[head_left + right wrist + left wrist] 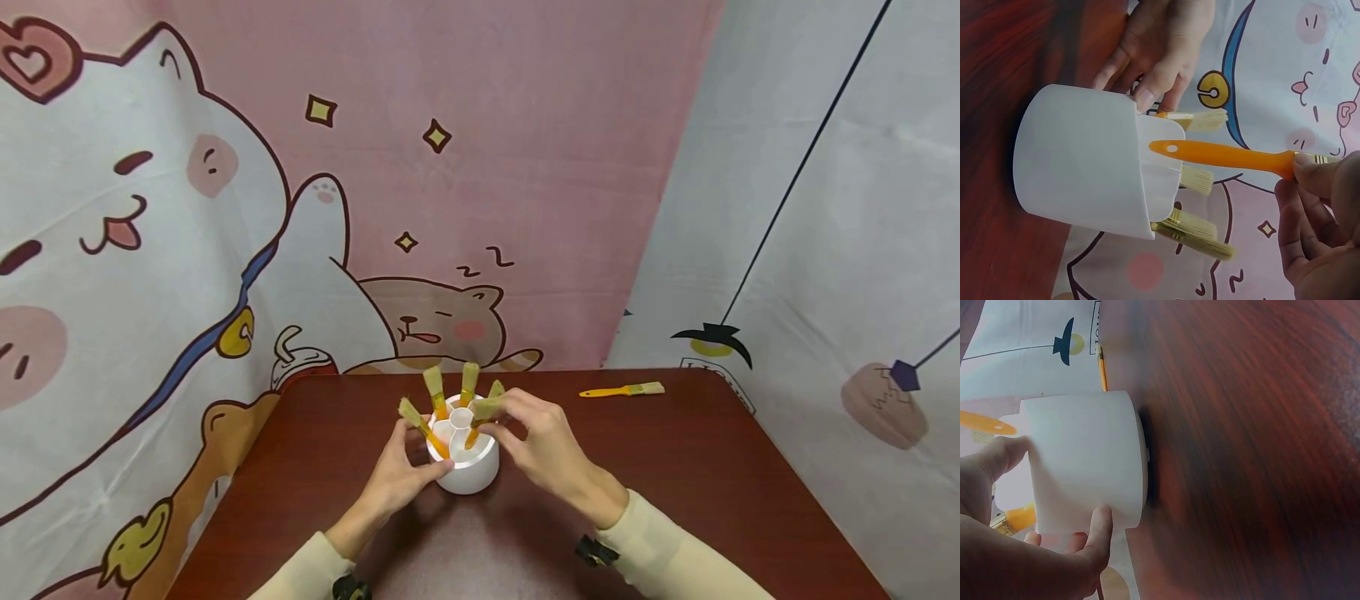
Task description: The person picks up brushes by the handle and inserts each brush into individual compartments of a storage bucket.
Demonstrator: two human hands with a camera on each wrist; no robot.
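Observation:
A white round holder (467, 479) with inner compartments stands on the table. My left hand (397, 475) grips it at its left side, thumb at the near rim and fingers around the wall. Between right thumb and fingers, a paintbrush (1229, 156) with an orange handle is pinched near its metal band. My right hand (551, 446) keeps its bristles up, the handle's end pointing down over the holder's opening at the near right. Several paintbrushes (433, 383) stand bristles-up in the holder; the leftmost one leans outward close to my left hand.
Another paintbrush (622, 390) with an orange handle lies at the far right of the dark red-brown table (675, 483). Behind the table's back edge hangs a pink and white cloth (540, 167) with cartoon cats.

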